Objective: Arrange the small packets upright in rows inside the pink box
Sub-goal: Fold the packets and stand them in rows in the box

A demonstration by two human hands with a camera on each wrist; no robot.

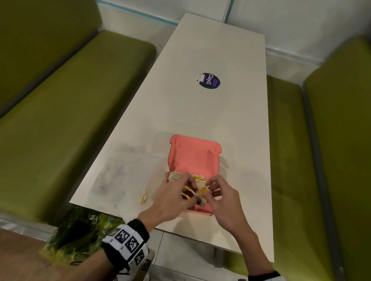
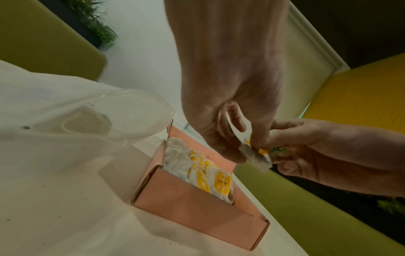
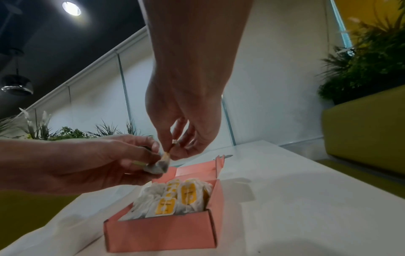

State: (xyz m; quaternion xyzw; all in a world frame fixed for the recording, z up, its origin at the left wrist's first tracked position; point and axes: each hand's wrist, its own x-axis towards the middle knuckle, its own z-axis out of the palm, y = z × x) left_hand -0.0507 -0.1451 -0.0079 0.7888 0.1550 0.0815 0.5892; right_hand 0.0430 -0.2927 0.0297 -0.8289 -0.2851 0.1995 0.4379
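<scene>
We have one small white gauze packet with a yellow paper tag (image 2: 255,155) held up in the air between both hands, above the near end of the open pink cardboard box (image 3: 162,233) on the long white table (image 1: 207,110). Our left hand (image 1: 170,199) has thumb and fingers curled round the soft pouch end; our right hand (image 1: 223,203) pinches the tag end between thumb and forefinger, the other fingers loosely curled.

The rest of the small white packets with yellow tags (image 3: 175,199) already stand packed together in the box, tags facing the near wall. From the wrist views they fill much of it, though we cannot tell how neat the rows are.

We judge the packet very light and limp: a thin fabric pouch with loose filling that will slump if gripped in the middle. The tag looks stiffer, so it should be the better handle for steering, while a light pinch on the pouch's upper edge should keep it upright. Squeezing hard might crush or tear the gauze, and the fine strings could snag on neighbours when we slide it into a gap.

A crumpled clear plastic bag (image 2: 92,117) lies on the table just left of the box.
</scene>
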